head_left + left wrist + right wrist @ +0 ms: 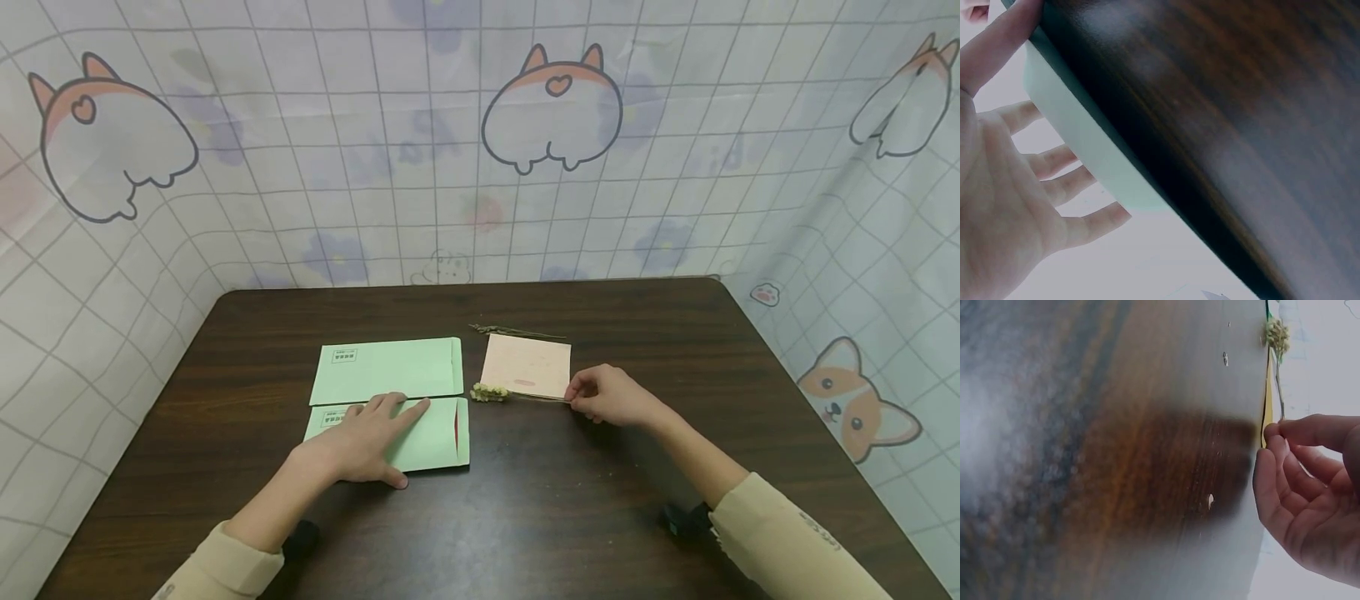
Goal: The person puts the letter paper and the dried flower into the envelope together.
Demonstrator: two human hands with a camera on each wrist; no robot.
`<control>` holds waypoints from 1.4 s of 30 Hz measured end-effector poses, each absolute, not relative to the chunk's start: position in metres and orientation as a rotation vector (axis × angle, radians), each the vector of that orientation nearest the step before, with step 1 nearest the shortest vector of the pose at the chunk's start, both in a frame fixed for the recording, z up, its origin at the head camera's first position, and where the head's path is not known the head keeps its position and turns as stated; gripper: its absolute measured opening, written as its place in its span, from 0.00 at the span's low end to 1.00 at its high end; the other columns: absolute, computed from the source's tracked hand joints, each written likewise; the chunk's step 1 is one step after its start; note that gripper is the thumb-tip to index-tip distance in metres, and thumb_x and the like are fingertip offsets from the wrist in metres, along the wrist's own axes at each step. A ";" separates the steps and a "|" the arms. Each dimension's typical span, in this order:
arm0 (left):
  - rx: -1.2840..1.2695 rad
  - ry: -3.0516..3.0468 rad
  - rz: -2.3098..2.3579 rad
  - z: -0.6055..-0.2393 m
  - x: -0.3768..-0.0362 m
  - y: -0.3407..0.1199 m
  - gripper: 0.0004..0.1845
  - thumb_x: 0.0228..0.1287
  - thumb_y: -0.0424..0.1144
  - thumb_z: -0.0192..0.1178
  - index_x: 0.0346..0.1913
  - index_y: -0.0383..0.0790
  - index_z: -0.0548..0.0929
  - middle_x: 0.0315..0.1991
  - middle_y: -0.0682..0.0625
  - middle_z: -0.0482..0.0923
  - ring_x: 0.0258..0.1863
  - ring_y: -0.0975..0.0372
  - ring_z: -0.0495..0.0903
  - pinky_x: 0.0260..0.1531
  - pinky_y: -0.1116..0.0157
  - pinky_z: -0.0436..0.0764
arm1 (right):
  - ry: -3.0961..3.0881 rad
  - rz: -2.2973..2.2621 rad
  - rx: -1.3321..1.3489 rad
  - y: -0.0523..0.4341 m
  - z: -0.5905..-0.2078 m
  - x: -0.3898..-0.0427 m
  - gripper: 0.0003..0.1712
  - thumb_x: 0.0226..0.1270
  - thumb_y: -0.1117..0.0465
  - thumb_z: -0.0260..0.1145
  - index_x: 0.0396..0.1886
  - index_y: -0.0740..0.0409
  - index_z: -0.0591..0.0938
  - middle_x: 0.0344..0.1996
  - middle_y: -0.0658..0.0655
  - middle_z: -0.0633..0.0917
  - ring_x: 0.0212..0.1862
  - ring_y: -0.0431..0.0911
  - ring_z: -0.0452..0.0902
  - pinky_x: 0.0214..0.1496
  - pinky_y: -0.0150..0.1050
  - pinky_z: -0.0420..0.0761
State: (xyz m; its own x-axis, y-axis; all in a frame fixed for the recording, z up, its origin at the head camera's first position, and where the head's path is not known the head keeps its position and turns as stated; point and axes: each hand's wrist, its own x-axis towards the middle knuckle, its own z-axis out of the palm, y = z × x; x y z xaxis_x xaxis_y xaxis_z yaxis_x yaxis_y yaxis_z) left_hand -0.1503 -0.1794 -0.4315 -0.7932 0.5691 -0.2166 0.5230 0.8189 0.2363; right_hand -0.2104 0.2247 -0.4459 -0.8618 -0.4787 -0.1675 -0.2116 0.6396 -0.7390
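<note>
Two green envelopes lie on the dark wooden table (570, 500). My left hand (372, 435) rests flat with straight fingers on the near green envelope (442, 437), whose open end shows a red lining. The far green envelope (390, 370) lies just behind it. A pale pink card (527, 365) lies to the right. My right hand (609, 396) pinches the stem end of a dried flower sprig (491, 392) at the card's near edge. In the right wrist view the fingertips (1272, 434) close on the thin stem (1279, 387). The left wrist view shows my spread fingers (1060, 159) on the envelope (1079, 134).
A second dried sprig (513, 332) lies behind the pink card. A plastic curtain (480, 142) with cartoon dogs walls the table on three sides. Bare tabletop stretches in front of and to the right of my hands.
</note>
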 end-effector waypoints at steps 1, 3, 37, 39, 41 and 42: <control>0.835 2.725 0.237 -0.432 -0.150 -0.179 0.58 0.51 0.56 0.80 0.81 0.43 0.59 0.71 0.36 0.60 0.70 0.42 0.62 0.60 0.36 0.66 | 2.505 -1.082 -0.547 0.225 -0.446 -0.211 0.04 0.72 0.69 0.64 0.40 0.65 0.85 0.27 0.56 0.83 0.28 0.46 0.78 0.31 0.41 0.83; 0.833 2.724 0.237 -0.432 -0.151 -0.179 0.58 0.51 0.56 0.80 0.81 0.43 0.59 0.72 0.36 0.60 0.70 0.41 0.62 0.60 0.36 0.66 | 2.489 -1.104 -0.550 0.226 -0.446 -0.211 0.06 0.72 0.70 0.63 0.42 0.65 0.86 0.29 0.56 0.85 0.29 0.47 0.78 0.33 0.42 0.84; 0.807 2.722 0.223 -0.433 -0.152 -0.179 0.59 0.53 0.57 0.79 0.82 0.45 0.57 0.73 0.36 0.59 0.72 0.41 0.60 0.61 0.35 0.65 | 2.320 -1.223 -0.626 0.217 -0.451 -0.208 0.08 0.73 0.67 0.65 0.44 0.67 0.88 0.34 0.59 0.86 0.34 0.50 0.79 0.38 0.45 0.84; 0.808 2.723 0.224 -0.434 -0.152 -0.179 0.59 0.53 0.57 0.79 0.82 0.44 0.57 0.73 0.36 0.59 0.72 0.41 0.60 0.61 0.35 0.65 | 2.312 -1.219 -0.626 0.215 -0.451 -0.207 0.08 0.74 0.68 0.64 0.44 0.67 0.88 0.34 0.59 0.87 0.35 0.50 0.79 0.38 0.44 0.84; 0.808 2.722 0.225 -0.434 -0.152 -0.179 0.59 0.52 0.57 0.79 0.82 0.45 0.57 0.73 0.36 0.58 0.72 0.41 0.60 0.61 0.35 0.65 | 2.306 -1.215 -0.629 0.214 -0.452 -0.207 0.09 0.75 0.68 0.63 0.44 0.67 0.88 0.35 0.58 0.87 0.35 0.50 0.79 0.38 0.44 0.84; 0.808 2.723 0.225 -0.434 -0.152 -0.179 0.59 0.52 0.57 0.79 0.82 0.45 0.57 0.73 0.36 0.59 0.72 0.41 0.60 0.61 0.36 0.65 | 2.303 -1.215 -0.631 0.214 -0.452 -0.207 0.09 0.75 0.68 0.63 0.44 0.67 0.87 0.35 0.58 0.87 0.35 0.50 0.79 0.38 0.43 0.84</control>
State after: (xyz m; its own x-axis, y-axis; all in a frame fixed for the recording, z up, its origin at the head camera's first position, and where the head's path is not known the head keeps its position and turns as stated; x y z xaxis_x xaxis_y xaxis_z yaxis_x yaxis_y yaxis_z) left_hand -0.1515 -0.1793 -0.4337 -0.7999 0.5535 -0.2320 0.5080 0.8303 0.2293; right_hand -0.2065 0.2137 -0.4517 -0.7899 -0.5859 -0.1809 -0.1814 0.5051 -0.8438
